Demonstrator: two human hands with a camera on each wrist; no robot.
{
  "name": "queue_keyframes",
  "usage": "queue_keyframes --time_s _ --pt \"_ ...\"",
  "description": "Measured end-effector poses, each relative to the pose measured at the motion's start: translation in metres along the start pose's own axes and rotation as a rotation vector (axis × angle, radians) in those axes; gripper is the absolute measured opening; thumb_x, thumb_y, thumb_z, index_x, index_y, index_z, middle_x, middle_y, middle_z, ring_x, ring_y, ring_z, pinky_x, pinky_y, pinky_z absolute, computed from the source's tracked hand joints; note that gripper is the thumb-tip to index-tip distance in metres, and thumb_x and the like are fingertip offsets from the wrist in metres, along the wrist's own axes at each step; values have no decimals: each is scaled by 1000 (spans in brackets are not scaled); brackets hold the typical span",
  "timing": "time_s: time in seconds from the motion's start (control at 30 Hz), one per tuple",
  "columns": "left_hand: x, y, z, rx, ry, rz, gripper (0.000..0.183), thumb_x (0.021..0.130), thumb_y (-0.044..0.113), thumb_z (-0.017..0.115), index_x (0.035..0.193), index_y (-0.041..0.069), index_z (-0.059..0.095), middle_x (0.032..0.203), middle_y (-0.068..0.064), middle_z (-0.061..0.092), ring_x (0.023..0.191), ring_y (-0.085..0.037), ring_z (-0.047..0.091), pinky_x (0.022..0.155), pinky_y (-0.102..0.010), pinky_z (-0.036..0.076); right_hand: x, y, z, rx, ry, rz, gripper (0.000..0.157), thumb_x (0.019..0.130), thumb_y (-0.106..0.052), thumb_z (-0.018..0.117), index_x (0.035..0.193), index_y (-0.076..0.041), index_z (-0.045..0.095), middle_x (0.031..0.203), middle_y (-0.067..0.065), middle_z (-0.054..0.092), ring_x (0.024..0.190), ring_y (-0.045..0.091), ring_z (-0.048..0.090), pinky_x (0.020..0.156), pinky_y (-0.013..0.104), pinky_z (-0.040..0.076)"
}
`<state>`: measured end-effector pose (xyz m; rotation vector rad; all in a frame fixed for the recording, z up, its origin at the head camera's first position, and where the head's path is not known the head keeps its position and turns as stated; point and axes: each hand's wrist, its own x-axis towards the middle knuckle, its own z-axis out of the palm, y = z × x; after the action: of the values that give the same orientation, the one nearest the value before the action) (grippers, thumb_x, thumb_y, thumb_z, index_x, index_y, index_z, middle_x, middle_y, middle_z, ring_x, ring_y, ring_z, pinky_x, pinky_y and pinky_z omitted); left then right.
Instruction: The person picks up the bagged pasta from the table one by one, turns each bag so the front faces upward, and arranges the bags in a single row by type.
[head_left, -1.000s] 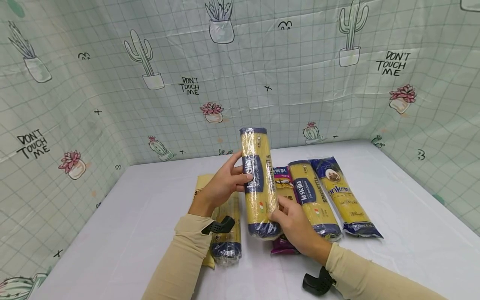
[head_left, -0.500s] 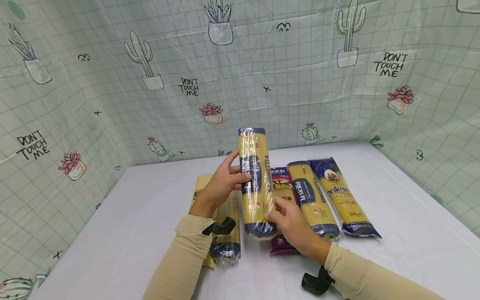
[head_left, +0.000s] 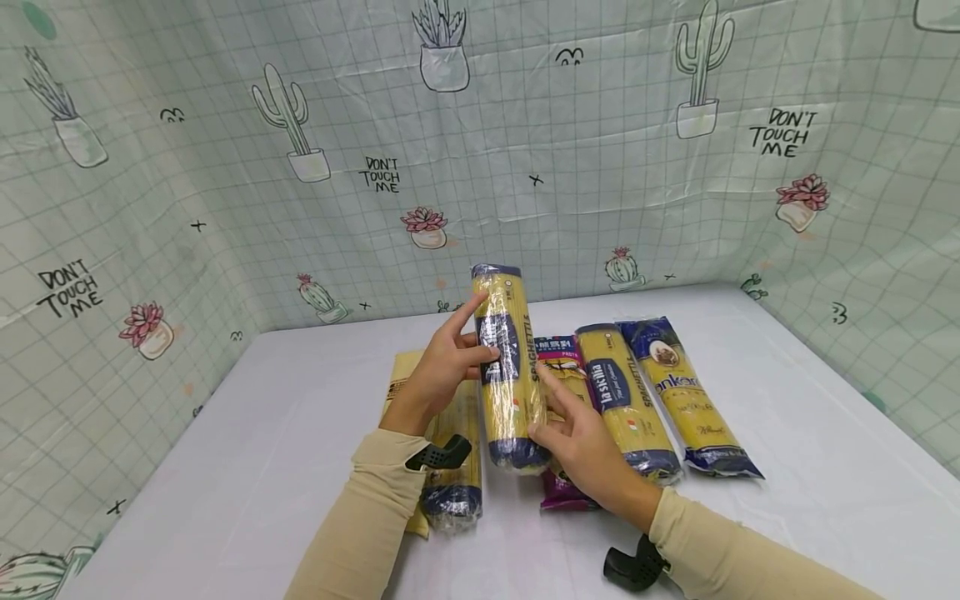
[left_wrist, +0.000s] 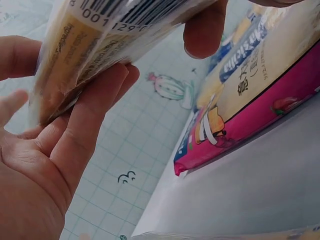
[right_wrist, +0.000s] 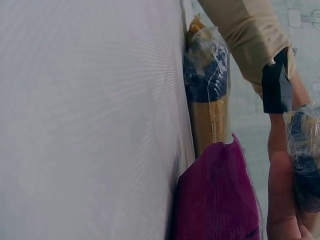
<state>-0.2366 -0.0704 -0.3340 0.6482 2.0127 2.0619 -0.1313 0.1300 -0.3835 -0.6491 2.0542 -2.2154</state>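
Observation:
A clear-wrapped pack of spaghetti [head_left: 501, 417] with navy ends is held up, tilted, above the table. My left hand [head_left: 438, 371] grips its left side, thumb across the navy label and index finger reaching up near the top. At the lower right edge, my right hand [head_left: 588, 446] pinches the pack, its thumb on the front and index finger along the side. In the left wrist view, the back of the pack [left_wrist: 100, 45] shows a barcode above the left palm. The right wrist view catches the pack's crinkled end [right_wrist: 306, 160].
Right of the held pack lie a magenta pasta bag [head_left: 566, 500], another navy-labelled spaghetti pack [head_left: 622, 392] and a blue-and-yellow pasta bag [head_left: 693, 408]. Under the left forearm lie another spaghetti pack [head_left: 453, 500] and a pale yellow packet [head_left: 405, 362]. A patterned cloth backdrop [head_left: 487, 167] surrounds the white table [head_left: 262, 467].
The held spaghetti pack has shifted slightly left and its top has dropped a little. The right index finger has straightened up along its side. The packs on the table stay put.

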Motion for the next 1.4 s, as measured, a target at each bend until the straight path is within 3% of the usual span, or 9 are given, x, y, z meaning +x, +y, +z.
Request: queue_keyframes --time_s 0.2,0.5,0.8,1.17,1.4 --pt "-1 -1 -1 8 6 -14 63 97 0 60 154 16 41 136 -25 51 99 -24 65 73 -33 58 -1 -1 1 -18 -14 5 70 100 -3 56 160 -9 21 148 28 33 116 37 61 83 36 58" --pt "0 -2 -1 19 126 -114 60 96 4 60 151 21 46 130 -22 57 94 -27 68 76 -34 58 -1 -4 4 -143 38 19 64 97 -12 64 154 -8 35 151 20 31 124 39 55 83 32 57" --pt "1 -2 0 30 164 -173 60 94 1 60 150 17 48 134 -21 56 87 -23 69 73 -32 58 -1 -1 3 -193 -27 -35 70 95 -14 69 154 3 33 165 13 10 136 40 44 97 28 49" --pt "3 -6 2 67 249 -247 58 91 3 61 146 19 54 130 -18 59 82 -22 69 69 -30 57 -3 -1 4 -216 -46 -38 73 90 -15 77 152 -1 39 165 6 14 126 34 56 92 28 53" --pt "4 -7 2 78 231 -273 56 91 3 60 145 18 55 126 -17 62 80 -21 70 67 -29 57 -5 -1 4 -248 -53 -29 62 92 -19 76 147 -11 49 164 7 18 121 34 59 90 29 54"
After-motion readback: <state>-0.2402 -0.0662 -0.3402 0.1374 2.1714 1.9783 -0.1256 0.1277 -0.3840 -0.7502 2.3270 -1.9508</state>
